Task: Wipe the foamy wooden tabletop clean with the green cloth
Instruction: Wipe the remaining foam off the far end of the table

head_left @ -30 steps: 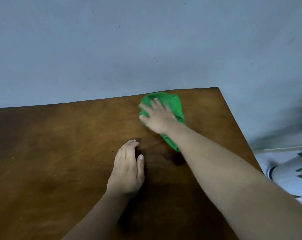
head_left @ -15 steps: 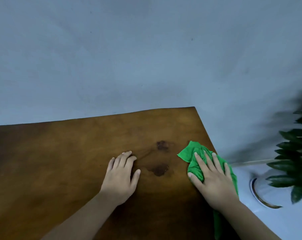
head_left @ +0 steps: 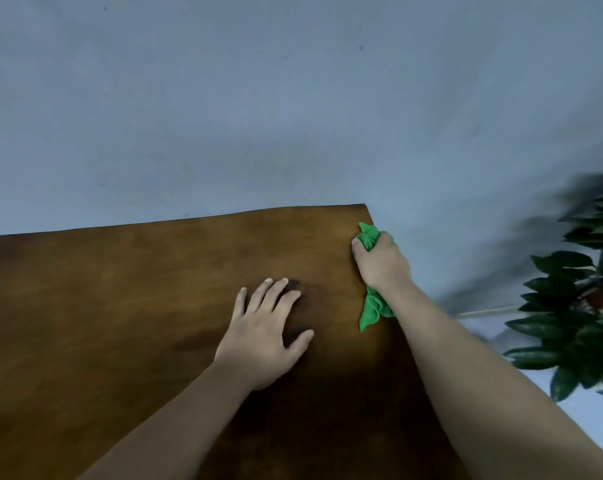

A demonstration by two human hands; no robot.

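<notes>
The right hand [head_left: 379, 263] has its grip closed around the bunched green cloth [head_left: 374, 308] at the tabletop's [head_left: 137, 306] right edge, just short of the far right corner — a tail of cloth trails out below the wrist. The left hand [head_left: 265, 332] lies flat on the wood with its fingers spread, near the right hand — holding nothing. A leafy plant [head_left: 577, 299] stands beyond the right edge.

Left hand [head_left: 265, 332]: palm down, flat on the surface [head_left: 120, 306], fingers [head_left: 258, 294] spread and pointing far, thumb out to the right.
Left forearm: bare, runs in from the near left.
Right hand [head_left: 379, 263]: fist closed around the green cloth [head_left: 372, 311] at the far right edge, knuckles up.
Right forearm: bare, stretched out from the near right corner.
</notes>
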